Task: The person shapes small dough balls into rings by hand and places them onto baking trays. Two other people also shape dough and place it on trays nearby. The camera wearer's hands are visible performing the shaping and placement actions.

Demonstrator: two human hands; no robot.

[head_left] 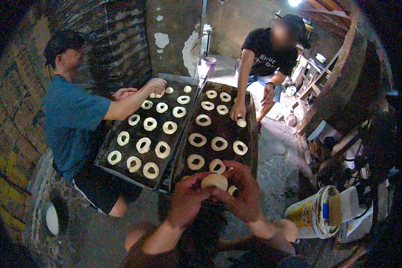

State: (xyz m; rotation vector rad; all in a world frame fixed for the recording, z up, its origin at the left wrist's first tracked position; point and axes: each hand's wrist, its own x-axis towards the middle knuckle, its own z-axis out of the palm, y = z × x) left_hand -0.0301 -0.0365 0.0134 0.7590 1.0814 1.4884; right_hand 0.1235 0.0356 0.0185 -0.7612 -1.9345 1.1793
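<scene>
Lower centre of frame: left hand [188, 196] and right hand [242, 192] pinch a round dough piece [214, 181] between curled fingers, apparently to shape it, just over the near edge of the right-hand tray [254, 147]; flat face upward, no clear long axis.

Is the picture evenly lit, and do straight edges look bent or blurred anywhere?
Head view: lit unevenly, with a bright lamp at the top and black corners; the tray edges bow from the fisheye; the hands and the dough piece look slightly soft.
</scene>
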